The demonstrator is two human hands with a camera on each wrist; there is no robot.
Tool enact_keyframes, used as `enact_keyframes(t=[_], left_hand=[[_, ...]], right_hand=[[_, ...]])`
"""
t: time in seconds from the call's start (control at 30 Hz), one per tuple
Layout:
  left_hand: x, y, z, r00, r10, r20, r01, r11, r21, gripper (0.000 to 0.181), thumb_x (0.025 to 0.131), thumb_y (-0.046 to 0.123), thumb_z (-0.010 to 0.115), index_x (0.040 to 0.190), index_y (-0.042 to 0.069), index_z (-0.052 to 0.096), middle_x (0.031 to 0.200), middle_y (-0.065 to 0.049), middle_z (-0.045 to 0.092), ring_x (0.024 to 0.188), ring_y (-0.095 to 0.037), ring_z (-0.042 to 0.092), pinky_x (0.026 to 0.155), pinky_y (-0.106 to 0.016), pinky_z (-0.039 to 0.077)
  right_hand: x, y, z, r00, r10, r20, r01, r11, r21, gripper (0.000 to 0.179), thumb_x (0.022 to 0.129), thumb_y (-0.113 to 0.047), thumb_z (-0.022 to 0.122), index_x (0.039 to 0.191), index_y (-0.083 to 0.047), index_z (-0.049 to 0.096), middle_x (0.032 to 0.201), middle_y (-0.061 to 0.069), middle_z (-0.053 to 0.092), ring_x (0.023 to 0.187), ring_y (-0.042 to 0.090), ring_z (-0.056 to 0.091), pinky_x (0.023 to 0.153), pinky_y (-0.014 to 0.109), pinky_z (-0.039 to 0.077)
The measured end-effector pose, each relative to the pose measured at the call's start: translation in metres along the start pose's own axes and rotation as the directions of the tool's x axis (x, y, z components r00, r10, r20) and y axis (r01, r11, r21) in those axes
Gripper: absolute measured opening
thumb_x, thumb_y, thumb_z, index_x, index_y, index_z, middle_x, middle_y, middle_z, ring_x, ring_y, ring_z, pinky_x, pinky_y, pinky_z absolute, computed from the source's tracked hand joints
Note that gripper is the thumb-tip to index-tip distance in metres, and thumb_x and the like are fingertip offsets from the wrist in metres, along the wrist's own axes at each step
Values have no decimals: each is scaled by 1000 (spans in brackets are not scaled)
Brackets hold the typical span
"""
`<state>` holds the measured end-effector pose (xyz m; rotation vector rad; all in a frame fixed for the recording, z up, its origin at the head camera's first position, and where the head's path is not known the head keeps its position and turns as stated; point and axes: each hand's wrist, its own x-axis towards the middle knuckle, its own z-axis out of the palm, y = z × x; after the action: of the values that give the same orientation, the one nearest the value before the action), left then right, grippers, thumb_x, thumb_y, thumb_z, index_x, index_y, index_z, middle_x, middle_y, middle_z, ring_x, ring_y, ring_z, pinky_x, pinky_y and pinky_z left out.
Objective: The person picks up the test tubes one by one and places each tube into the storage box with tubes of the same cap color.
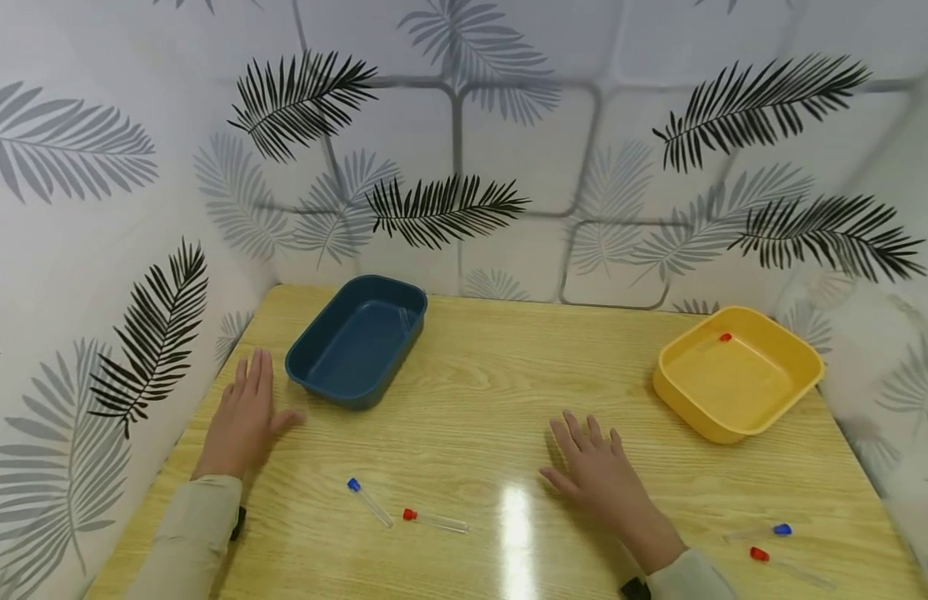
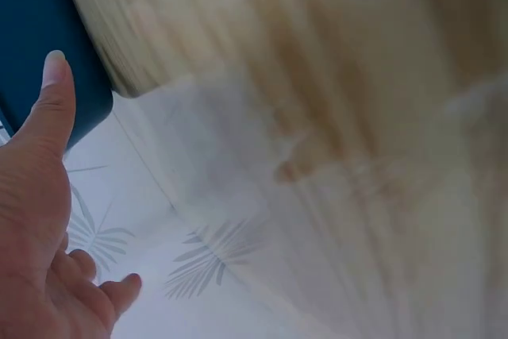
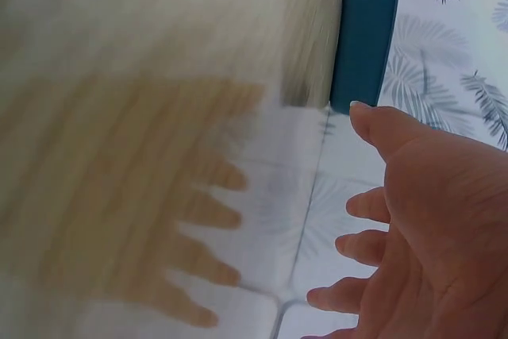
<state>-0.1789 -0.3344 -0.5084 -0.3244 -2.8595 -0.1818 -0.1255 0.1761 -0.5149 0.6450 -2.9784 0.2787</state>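
My left hand [image 1: 243, 425] is held palm down beside the near left side of the blue basin [image 1: 351, 393], fingers straight and thumb spread, holding nothing. Over the middle right of the table, my right hand [image 1: 601, 479] has its fingers spread and holds nothing. Between the hands lie a blue-capped tube [image 1: 371, 505] and a red-capped tube [image 1: 438, 522], both clear. To the right of the right hand are another blue-capped tube [image 1: 756, 532] and another red-capped tube [image 1: 794, 569]. A clear tube [image 1: 404, 320] sits in the blue basin.
The yellow basin [image 1: 704, 413] stands at the right of the wooden table [image 1: 509, 367], with a small red cap [image 1: 725, 337] showing inside it. A wall covering [image 1: 524, 267] with leaf patterns rises behind the table and at both sides.
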Motion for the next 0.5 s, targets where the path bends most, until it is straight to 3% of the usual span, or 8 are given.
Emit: enact_keyframes(t=[0.3, 0.5], left_hand=[[14, -9, 2, 999, 36, -20, -36, 999, -16, 103, 81, 46, 66, 147, -3, 3, 154, -18, 1, 140, -32, 2, 105, -53, 22], [25, -18, 4, 997, 74, -37, -74, 997, -6, 104, 79, 45, 68, 147, -4, 6, 152, -22, 10, 139, -34, 10, 104, -50, 28]], right_hand=[[30, -22, 8, 996, -85, 16, 85, 996, 12, 68, 93, -51, 48, 144, -10, 34, 146, 16, 32, 129, 45, 31, 99, 62, 27], [54, -37, 9, 988, -155, 27, 155, 988, 9, 64, 94, -49, 47, 144, -11, 36, 145, 14, 35, 129, 42, 34, 99, 57, 31]])
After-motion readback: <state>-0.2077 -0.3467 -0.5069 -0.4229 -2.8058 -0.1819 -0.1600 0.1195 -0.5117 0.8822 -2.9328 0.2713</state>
